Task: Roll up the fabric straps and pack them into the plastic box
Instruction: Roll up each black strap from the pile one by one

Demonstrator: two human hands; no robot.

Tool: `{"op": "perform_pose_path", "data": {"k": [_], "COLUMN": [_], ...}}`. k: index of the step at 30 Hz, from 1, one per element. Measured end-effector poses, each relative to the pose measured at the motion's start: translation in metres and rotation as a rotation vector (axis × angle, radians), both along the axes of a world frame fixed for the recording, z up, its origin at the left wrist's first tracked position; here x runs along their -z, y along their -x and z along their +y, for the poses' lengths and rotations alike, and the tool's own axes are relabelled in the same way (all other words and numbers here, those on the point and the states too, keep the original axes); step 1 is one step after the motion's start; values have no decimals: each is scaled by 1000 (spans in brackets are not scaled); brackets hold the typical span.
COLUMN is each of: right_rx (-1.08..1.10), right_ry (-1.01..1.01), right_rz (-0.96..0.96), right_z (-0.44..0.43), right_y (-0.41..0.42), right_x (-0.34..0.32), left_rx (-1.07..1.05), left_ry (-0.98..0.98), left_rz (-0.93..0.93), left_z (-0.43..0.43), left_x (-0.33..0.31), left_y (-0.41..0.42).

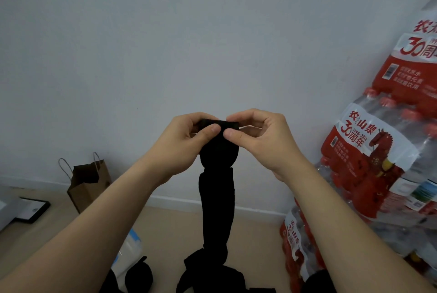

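1. Black fabric strap (216,203) hung twisted from both raised hands down to the floor.
2. Left hand (186,143) pinched its top edge.
3. Right hand (257,136) pinched beside it, thumbs nearly touching.

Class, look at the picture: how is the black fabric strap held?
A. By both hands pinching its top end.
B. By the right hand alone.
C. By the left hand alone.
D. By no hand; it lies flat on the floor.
A: the left hand and right hand each pinch the top end of the black fabric strap, whose length hangs below.
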State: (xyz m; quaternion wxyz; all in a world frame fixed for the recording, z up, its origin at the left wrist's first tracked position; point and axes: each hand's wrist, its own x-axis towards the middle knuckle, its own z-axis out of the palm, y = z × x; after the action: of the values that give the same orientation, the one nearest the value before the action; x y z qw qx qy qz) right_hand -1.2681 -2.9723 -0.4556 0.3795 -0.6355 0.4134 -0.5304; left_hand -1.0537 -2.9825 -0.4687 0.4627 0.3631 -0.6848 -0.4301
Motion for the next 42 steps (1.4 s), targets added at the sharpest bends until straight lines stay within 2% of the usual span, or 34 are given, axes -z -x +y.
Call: {"op": "perform_pose_path", "data": {"k": [4,9,14,21,25,29,34,36,39,42], "right_rx": [-1,0,-33,13,-119,-36,31,-20,-210,-146], "right_ry": [-28,0,-34,28,-15,8,53,15,-115,-111], "right_rz": [2,-32,59,-33,-91,-40,37,18,42,142], "right_z": [0,1,3,0,3,2,3,3,6,9], "right_y": [-1,1,-1,2,1,-1,-4,-3,5,-1], "right_x": [0,-2,0,-1,-4,-2,-1,-1,-3,-1], "left_rx": [-29,12,12,46,-5,57,14,-17,-75,-82], "left_ry": [57,-43,-1,-33,-40,-27,-26,-36,-39,-63], "left_rz": [35,8,-5,79,108,79,75,112,183,202], "left_z": [0,6,7,9,7,9,9,7,7,8], "left_x": [1,-2,-4,-3,-6,-6,-4,-4,-6,-7], "left_y": [0,7,3,7,5,5,7,6,3,2]}}
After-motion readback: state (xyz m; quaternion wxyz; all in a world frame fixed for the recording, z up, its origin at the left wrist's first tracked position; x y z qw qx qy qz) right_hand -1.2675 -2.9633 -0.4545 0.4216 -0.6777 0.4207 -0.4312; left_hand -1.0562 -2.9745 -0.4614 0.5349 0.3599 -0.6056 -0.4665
